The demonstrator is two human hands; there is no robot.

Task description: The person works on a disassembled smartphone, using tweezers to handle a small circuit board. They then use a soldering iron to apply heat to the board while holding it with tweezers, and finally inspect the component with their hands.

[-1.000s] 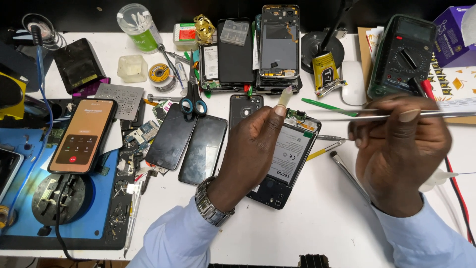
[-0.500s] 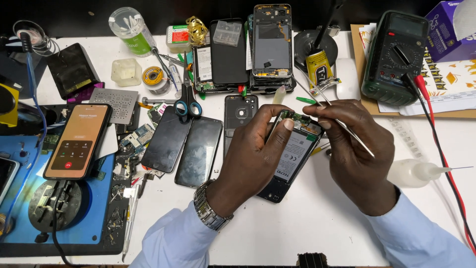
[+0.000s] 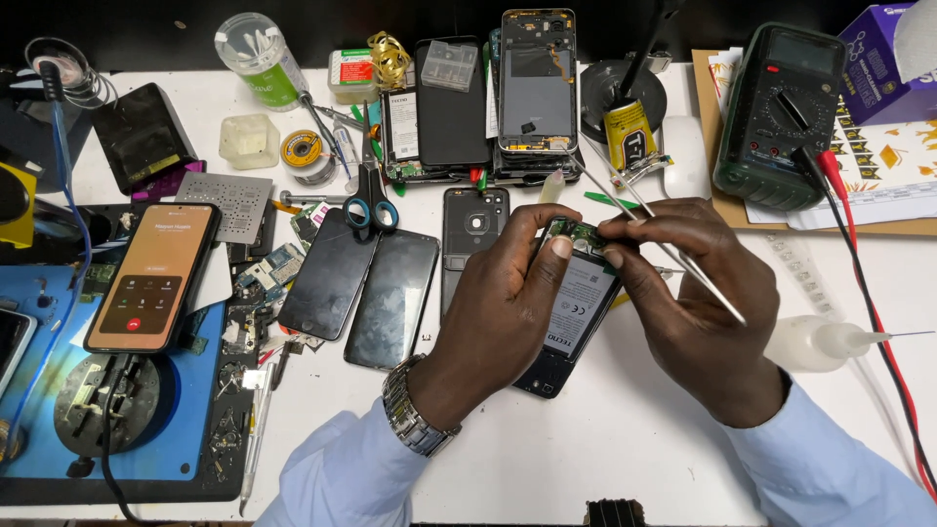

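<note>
Head view: white table point(image 3: 605, 459), me looking straight down on my two hands.
Opened phone: black handset point(image 3: 571, 312) with its back off, battery and green board exposed, lying tilted near the middle of the table, closer to the front edge than the back.
Left hand: my left hand point(image 3: 503, 298) lies over the phone's left side, grip closed on its body, thumb tip pressing just below the green board; metal watch point(image 3: 415, 410) on the wrist.
Right hand: my right hand point(image 3: 698, 303) has its grip closed on thin metal tweezers point(image 3: 673, 256), fingertips touching the phone's top end at the board.
Left of the phone: two dark screen panels point(image 3: 366, 283) side by side, scissors point(image 3: 369, 200) just beyond them.
Right edge side: white squeeze bottle point(image 3: 820, 342) lying on its side near my right hand.
Back right corner: green multimeter point(image 3: 776, 117).
Left edge: lit phone point(image 3: 154, 275) on a blue mat point(image 3: 195, 429).
</note>
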